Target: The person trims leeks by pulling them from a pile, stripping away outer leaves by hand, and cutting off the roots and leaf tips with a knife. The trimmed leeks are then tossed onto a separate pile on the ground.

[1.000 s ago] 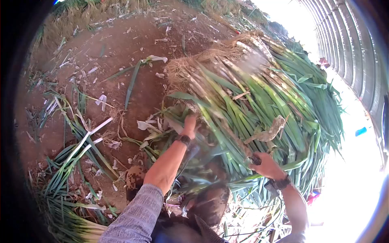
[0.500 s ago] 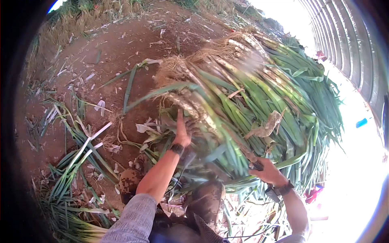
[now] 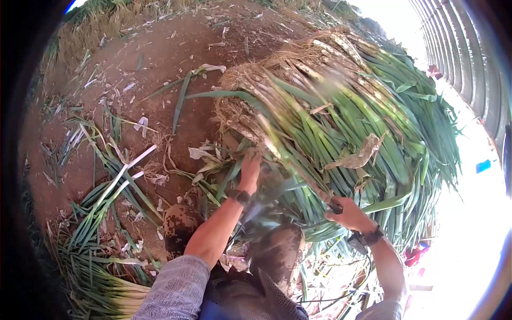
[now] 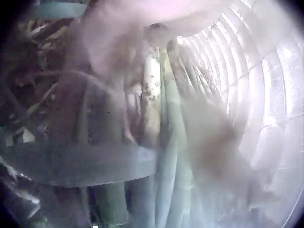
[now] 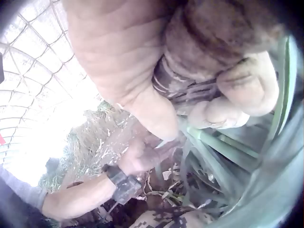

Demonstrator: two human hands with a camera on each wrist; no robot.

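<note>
A thick pile of long green onions (image 3: 346,117) lies across the ground, its roots toward the upper left. My left hand (image 3: 250,168) holds a green onion stalk (image 4: 152,90) at the pile's near edge; its fingertips are partly hidden among the stems. That stalk shows white and soil-flecked just below the hand in the left wrist view. Curled round a dark, ridged handle (image 5: 190,88), my right hand (image 3: 349,213) is over the leaves. From that hand a long, thin brown length (image 3: 314,186) runs up-left along the onions; its far end blurs into the stems.
A dry, curled leaf (image 3: 360,153) lies on the pile. Cleaned onions (image 3: 114,181) cross on the soil at the left, above a bundle with pale stems (image 3: 120,290). Scraps litter the brown soil (image 3: 176,48). A ribbed translucent wall (image 3: 458,53) rises at the right.
My left hand, spread beneath the root ends half a second ago, now has its fingers drawn in at the stalk. The raised leaves and stems beside it have settled lower. My right hand keeps its hold.
</note>
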